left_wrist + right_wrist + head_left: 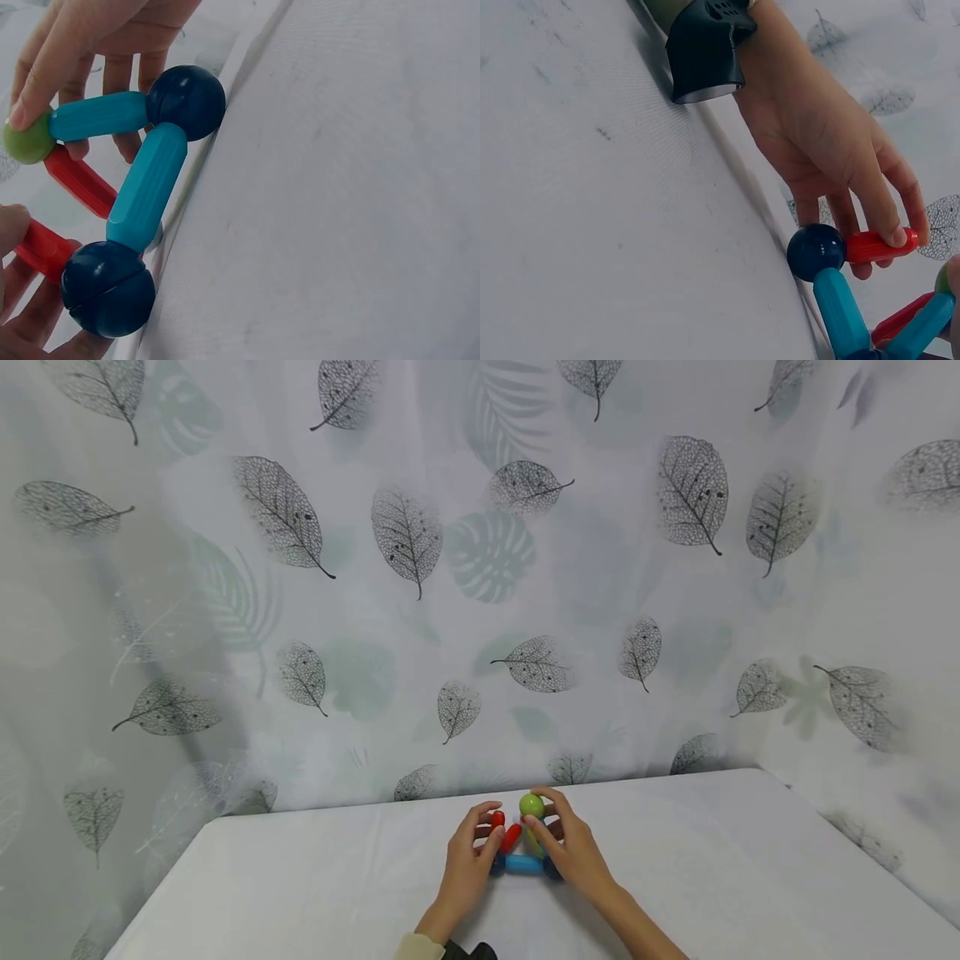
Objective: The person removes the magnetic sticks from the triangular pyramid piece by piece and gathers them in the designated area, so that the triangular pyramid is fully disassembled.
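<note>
My left hand (467, 862) pinches an upright red rod (498, 818), my right hand (581, 853) a green ball (532, 806), near the counter's (300, 885) far edge.

From well back, the head view looked forward over the white-clothed table (322, 881) to the leaf-print curtain (585, 577). The two wrist views, tilted and close in, shared the ball-and-rod toy (146, 187) from opposite sides.

No text, label, brand, number or sign can be read anywhere.

a pale, leaf-printed curtain (592, 568) behind a plain white tabletop (315, 885)
</note>
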`<state>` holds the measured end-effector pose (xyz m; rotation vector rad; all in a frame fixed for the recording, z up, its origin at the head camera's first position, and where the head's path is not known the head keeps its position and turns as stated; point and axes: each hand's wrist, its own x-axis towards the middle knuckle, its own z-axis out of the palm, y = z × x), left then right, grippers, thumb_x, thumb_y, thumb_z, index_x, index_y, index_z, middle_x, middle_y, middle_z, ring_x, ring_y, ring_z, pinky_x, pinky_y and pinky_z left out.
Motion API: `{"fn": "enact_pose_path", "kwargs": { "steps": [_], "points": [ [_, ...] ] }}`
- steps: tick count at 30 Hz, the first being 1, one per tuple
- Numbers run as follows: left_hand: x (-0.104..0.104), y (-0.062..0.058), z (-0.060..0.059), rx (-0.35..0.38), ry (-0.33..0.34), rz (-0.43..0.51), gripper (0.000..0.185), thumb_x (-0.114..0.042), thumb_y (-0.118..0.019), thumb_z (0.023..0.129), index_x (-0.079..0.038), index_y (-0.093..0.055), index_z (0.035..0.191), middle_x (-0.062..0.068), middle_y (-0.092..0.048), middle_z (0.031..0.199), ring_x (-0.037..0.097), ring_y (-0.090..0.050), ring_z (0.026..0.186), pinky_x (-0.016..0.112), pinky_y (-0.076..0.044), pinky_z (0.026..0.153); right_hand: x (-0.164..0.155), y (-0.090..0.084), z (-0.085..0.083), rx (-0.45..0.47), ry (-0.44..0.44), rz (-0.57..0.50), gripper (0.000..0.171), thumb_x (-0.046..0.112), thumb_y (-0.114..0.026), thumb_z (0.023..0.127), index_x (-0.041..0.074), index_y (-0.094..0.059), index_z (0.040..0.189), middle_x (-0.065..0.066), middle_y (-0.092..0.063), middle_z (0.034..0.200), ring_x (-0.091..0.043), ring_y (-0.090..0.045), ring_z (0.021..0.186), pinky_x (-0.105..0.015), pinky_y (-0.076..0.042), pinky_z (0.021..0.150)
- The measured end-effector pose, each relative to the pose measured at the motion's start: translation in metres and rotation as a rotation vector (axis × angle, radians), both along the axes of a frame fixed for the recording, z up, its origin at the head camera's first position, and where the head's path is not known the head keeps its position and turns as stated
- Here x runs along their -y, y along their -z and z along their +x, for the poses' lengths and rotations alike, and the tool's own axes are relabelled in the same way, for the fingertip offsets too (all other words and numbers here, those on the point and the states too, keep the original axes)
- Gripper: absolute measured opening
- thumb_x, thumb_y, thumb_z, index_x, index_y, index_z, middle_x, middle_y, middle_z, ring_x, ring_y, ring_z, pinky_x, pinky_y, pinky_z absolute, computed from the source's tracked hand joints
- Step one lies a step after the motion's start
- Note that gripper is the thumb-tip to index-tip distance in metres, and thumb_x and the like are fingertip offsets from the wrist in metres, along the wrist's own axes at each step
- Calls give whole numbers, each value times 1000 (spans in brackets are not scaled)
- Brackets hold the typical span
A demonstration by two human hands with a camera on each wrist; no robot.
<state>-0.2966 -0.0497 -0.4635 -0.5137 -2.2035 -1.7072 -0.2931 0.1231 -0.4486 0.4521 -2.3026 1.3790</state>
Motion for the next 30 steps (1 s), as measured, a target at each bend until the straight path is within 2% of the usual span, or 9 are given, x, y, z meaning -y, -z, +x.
{"fn": "enact_pose_path", "kwargs": {
  "steps": [5, 9, 12, 17, 24, 27, 30],
  "points": [
    [3, 2, 0, 48, -69, 32, 29, -15, -62, 96, -11, -60, 125, 12, -63, 117, 23, -65, 96, 30, -56, 81, -1, -1, 0, -1, 5, 10, 40, 18, -68, 92, 20, -53, 129, -4, -64, 94, -14, -62, 65, -24, -52, 63],
    [5, 4, -2, 54, -139, 16, 31, -13, -64, 94, -9, -61, 125, 12, -60, 115, 25, -64, 97, 29, -56, 82, -2, -2, -1, -8, 12, 13, 39, 19, -69, 91, 19, -55, 128, -2, -63, 92, -9, -59, 66, -24, -52, 63],
    [7, 5, -2, 41, -189, -10, 33, -11, -66, 92, -7, -61, 125, 12, -59, 112, 25, -63, 97, 26, -55, 81, -3, -3, -2, -31, 9, 15, 39, 17, -70, 90, 17, -56, 126, 0, -61, 92, -8, -59, 70, -25, -53, 64],
    [7, 5, -1, 71, -234, -16, 38, -10, -68, 90, -2, -61, 126, 11, -58, 106, 24, -62, 93, 24, -54, 80, -3, -4, -2, -47, 8, 2, 40, 14, -72, 88, 13, -58, 126, 1, -57, 97, -10, -60, 76, -25, -54, 67],
    [7, 6, 0, 104, -306, -79, 37, -11, -70, 87, -2, -62, 122, 10, -60, 101, 26, -59, 97, 40, -52, 87, -3, -4, -1, -43, 33, 0, 42, 14, -73, 87, 8, -59, 126, -4, -58, 109, -13, -60, 82, -25, -55, 67],
    [8, 7, 0, 101, -306, -108, 33, -9, -70, 87, -1, -64, 118, 11, -59, 102, 27, -57, 97, 44, -50, 89, -3, -6, 0, -59, 34, 5, 43, 13, -74, 86, 7, -59, 126, -3, -61, 111, -14, -61, 83, -25, -55, 67],
    [10, 7, 1, 107, -274, -149, 23, -8, -68, 88, -1, -68, 110, 10, -59, 100, 25, -56, 96, 39, -50, 88, -4, -7, 0, -67, 15, 2, 43, 11, -74, 85, 7, -60, 125, -2, -64, 112, -13, -63, 83, -24, -55, 66]
  ]
}}
